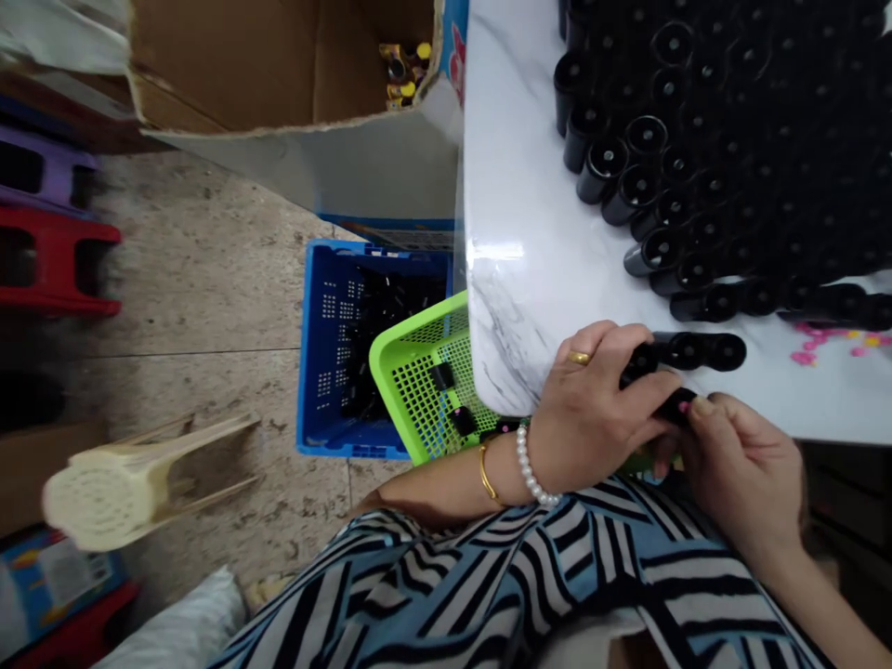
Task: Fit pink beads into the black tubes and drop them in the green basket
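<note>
Both hands meet right at the near edge of the table point(530, 232), and that is the tricky part. The left hand point(592, 409) is curled tight around a small black tube point(677, 407), with its fingers folded over most of it. The right hand point(742, 465) pinches the end that sticks out, fingertips close together. So the tube sits between the two hands, just over the table edge and above the lap point(557, 576). I cannot tell how firm the pinch is, since the fingers hide it. If either hand lets go too soon, I think the tube could slip and drop. It might land on the lap, or fall past it into the basket point(418, 372) or the crate point(327, 353) down below, where other black pieces already lie, and then it would be hard to tell apart from them. A short row point(703, 351) of tubes lies touching the left hand's knuckles. A bump from that hand could roll them along the smooth table. The big pile point(731, 139) is farther back, packed close with many tubes standing, so a knock there could tip several at once. Some pink bits point(808, 353) lie loose near the right hand, and a sleeve or wrist sweeping by could brush them off the edge. The table looks shiny and slick, so round things would roll on it easily.
</note>
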`<state>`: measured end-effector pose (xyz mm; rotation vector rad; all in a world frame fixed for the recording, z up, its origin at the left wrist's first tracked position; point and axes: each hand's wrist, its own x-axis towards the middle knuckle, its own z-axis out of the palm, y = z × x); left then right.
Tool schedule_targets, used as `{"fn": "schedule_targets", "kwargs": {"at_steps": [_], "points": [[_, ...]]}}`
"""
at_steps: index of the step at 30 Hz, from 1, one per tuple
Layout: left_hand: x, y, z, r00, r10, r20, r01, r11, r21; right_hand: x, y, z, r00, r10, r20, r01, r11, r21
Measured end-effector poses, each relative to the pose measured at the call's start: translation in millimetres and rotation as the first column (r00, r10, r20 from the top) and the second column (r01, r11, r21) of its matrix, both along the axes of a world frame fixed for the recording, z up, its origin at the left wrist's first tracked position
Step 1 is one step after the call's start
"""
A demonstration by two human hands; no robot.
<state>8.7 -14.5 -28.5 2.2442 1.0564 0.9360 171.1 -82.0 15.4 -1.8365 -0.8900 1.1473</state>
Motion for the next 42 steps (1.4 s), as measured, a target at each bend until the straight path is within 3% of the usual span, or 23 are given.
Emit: {"fn": "schedule_targets", "kwargs": {"at_steps": [4,6,9,11,15,18,22,26,28,30,32,37,42], "points": [[2,0,-2.6,1.0,0.004,0.0,-0.004,1.0,0.013,6,-10,9.9,0.959,-0.039,0.28,-0.039,0.962,0.27],[3,1,-2.7,1.0,0.005,-0.008,-0.005,1.0,0.015,12,-8,16.0,0.863,0.024,0.504,-0.213,0.923,0.32],[3,1,-2.0,0.999,-0.002,-0.039,0.002,1.0,0.01,23,1,23.4,0.616,0.221,0.756,-0.541,0.816,0.202],[3,2,-1.2,0.999,-0.009,-0.053,0.01,1.0,0.006,30,8,26.9,0.507,0.282,0.815,-0.625,0.771,0.121],[2,2,-0.3,0.998,-0.014,-0.055,0.014,1.0,0.009,43,21,31.9,0.528,0.381,0.759,-0.627,0.778,0.046],[1,2,-0.9,0.999,-0.023,-0.049,0.024,1.0,0.019,51,28,33.8,0.522,0.405,0.751,-0.677,0.732,0.076],[1,0,-2.5,0.999,-0.022,-0.036,0.023,0.999,0.033,60,34,34.4,0.295,0.4,0.868,-0.837,0.547,0.032],[1,-1,-3.4,0.999,-0.031,-0.029,0.031,0.999,0.028,62,43,39.0,0.039,0.361,0.932,-0.948,0.307,-0.079],[1,0,-3.3,0.999,-0.028,-0.029,0.029,0.999,0.031,61,49,41.9,-0.039,0.309,0.95,-0.972,0.207,-0.107],[1,0,-2.9,0.999,-0.017,-0.028,0.019,0.999,0.042,59,54,43.1,-0.043,0.291,0.956,-0.982,0.164,-0.094],[1,0,-2.2,1.0,-0.011,-0.018,0.012,0.998,0.058,57,57,41.8,-0.01,0.312,0.95,-0.981,0.18,-0.069],[0,1,-0.6,0.999,-0.026,-0.027,0.027,0.999,0.047,55,50,31.4,0.03,0.243,0.97,-0.931,0.36,-0.062],[0,1,-3.2,0.998,-0.038,-0.051,0.041,0.997,0.06,52,38,20.9,0.078,0.196,0.977,-0.886,0.464,-0.022]]}}
